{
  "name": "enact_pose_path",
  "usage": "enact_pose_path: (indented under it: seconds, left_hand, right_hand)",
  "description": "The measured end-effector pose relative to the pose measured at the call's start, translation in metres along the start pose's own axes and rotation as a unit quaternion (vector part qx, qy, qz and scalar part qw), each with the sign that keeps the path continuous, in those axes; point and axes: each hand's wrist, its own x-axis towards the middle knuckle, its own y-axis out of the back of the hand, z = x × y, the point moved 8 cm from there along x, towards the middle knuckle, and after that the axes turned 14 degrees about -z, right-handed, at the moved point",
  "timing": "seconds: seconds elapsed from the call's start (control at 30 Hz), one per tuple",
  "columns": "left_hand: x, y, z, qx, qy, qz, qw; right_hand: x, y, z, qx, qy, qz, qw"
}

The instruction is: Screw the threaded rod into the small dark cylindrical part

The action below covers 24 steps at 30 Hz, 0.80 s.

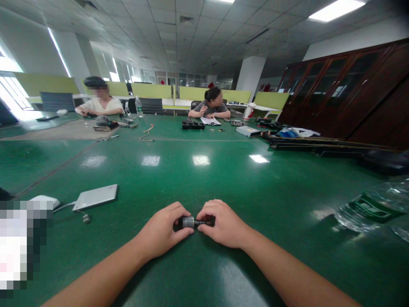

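Gripping a metal part, left hand clamps one end, right hand the other, green-labelled bottle at right.

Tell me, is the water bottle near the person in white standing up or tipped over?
Standing up: the bottle rises from the green table, its narrow neck at the top.

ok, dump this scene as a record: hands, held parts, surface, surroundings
surface: glossy green tabletop
left hand: grips black cylinder with silver metal collar
right hand: grips dark ribbed metal shaft
alignment: end to end; whether joined, can't tell
left side: flat silver rectangular box
right side: clear plastic bottle with green label
far side: person in white top, person in grey top
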Motion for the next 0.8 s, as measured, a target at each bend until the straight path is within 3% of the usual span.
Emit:
enact_pose_path:
  seconds: [0.8]
  left_hand:
    - [-0.0011,-0.0005,-0.0006,-0.002,-0.002,-0.005,1.000]
  right_hand:
    - [-0.0010,0.0023,0.0059,0.008,-0.014,-0.012,1.000]
